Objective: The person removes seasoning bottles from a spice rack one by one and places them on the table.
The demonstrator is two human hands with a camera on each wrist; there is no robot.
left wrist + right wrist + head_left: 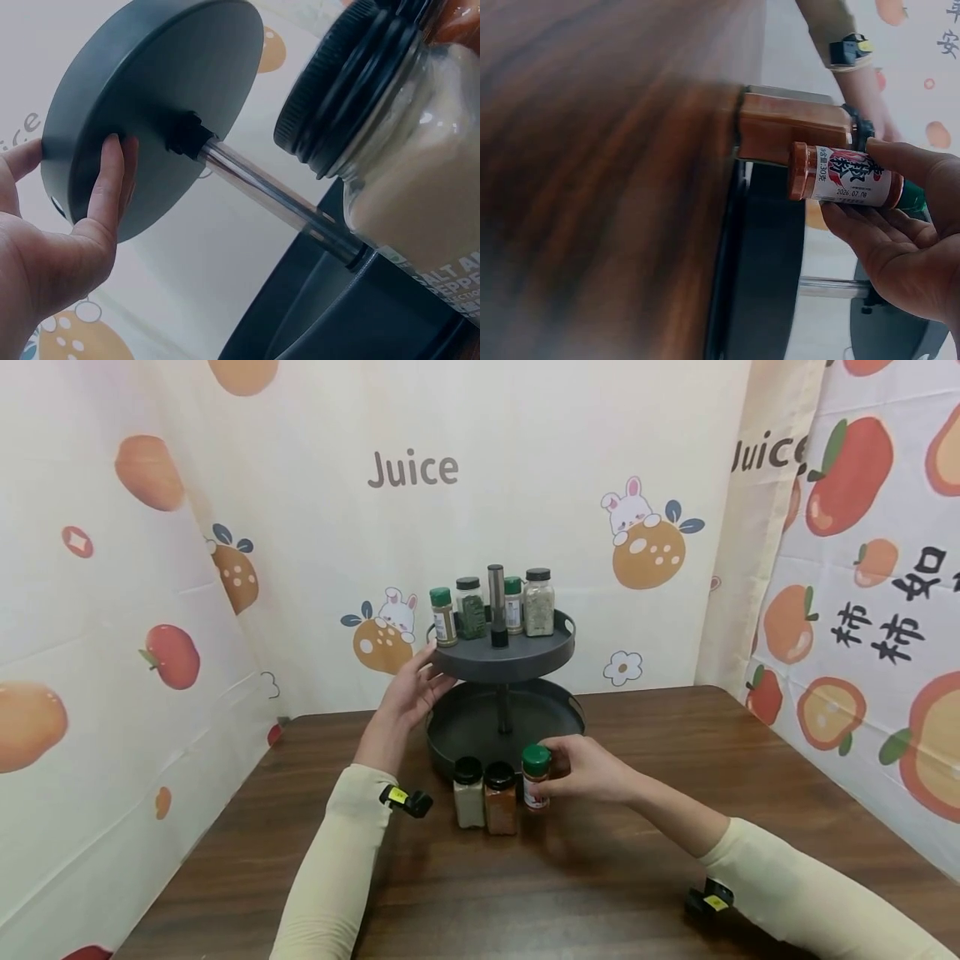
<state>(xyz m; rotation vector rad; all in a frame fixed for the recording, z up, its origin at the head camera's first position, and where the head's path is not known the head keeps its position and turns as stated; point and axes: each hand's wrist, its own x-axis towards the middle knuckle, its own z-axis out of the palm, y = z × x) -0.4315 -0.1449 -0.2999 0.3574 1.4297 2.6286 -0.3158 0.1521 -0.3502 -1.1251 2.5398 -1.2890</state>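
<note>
My right hand (588,768) pinches a small spice jar (536,779) with a green cap and red powder between thumb and fingers. In the right wrist view the jar (847,175) is held clear of the wooden table, its label facing the camera. My left hand (411,689) grips the rim of the upper tier of a dark two-tier tray stand (501,667); in the left wrist view some fingers (109,180) reach under that tier. Two black-capped jars, one of pale seasoning (469,797) and one of orange-red powder (500,802), stand before the lower tier.
Several jars stand on the upper tier, among them a green-herb jar (471,612) and a larger pale-herb jar (538,606), around a central handle (497,602). The lower tier (465,727) sits on the wooden table (645,893). Printed curtains (517,460) enclose the back and sides.
</note>
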